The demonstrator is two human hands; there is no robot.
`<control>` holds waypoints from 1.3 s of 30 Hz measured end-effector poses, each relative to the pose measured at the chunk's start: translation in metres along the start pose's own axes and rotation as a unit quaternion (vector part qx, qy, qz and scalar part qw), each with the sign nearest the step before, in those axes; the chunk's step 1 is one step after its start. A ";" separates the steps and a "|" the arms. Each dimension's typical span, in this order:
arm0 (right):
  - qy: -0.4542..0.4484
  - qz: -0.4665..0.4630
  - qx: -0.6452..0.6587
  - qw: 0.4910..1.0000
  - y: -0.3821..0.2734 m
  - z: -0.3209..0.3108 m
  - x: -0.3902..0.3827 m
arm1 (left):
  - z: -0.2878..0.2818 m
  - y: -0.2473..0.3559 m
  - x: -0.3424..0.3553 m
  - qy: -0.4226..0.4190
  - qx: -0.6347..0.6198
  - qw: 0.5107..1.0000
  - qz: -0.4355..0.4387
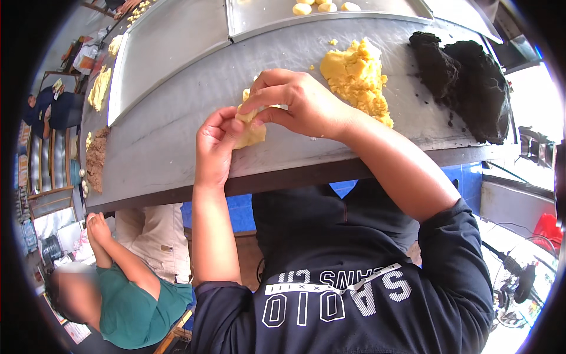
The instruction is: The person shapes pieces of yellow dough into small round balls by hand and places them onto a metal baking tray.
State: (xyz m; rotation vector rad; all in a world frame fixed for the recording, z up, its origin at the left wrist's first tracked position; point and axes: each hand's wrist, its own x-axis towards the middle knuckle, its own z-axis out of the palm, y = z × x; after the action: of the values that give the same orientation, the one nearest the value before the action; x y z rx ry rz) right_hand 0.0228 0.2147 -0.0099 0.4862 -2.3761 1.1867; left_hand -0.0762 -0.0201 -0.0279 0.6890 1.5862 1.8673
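Note:
Over the metal-topped table, both of my hands work on one soft piece of pale yellow dough [252, 135]. My left hand [217, 138] pinches its left side between thumb and fingers. From above and the right, my right hand [300, 105] grips the upper part, fingers bent and thumb pressed in. The fingers hide part of the dough, and its lower flap hangs just above the tabletop. Beyond my right wrist lies a crumbly yellow mound [354, 74]. Farther right sits a large black, doughy-looking mass [466, 85].
Shallow metal trays [171, 53] line the table's far side, the right one bearing several pale dough balls [324, 7]. At the left end are yellow dough [99, 88] and a brown mass [96, 162]. A co-worker in a green shirt [130, 310] is at my left.

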 end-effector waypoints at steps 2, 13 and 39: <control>0.018 -0.010 0.008 1.000 -0.001 0.001 0.000 | 0.003 0.000 0.001 0.014 -0.002 1.000 0.000; -0.001 0.019 0.022 1.000 -0.008 0.011 -0.002 | 0.005 0.002 -0.002 -0.046 0.055 0.997 -0.004; 0.013 0.043 -0.113 0.993 -0.015 0.007 0.002 | -0.002 -0.005 0.006 0.086 -0.050 0.992 0.083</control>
State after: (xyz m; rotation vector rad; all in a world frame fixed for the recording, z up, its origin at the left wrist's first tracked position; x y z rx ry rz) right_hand 0.0270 0.2006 -0.0032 0.2945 -2.4904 0.9360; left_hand -0.0813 -0.0170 -0.0330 0.6487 1.5679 2.1639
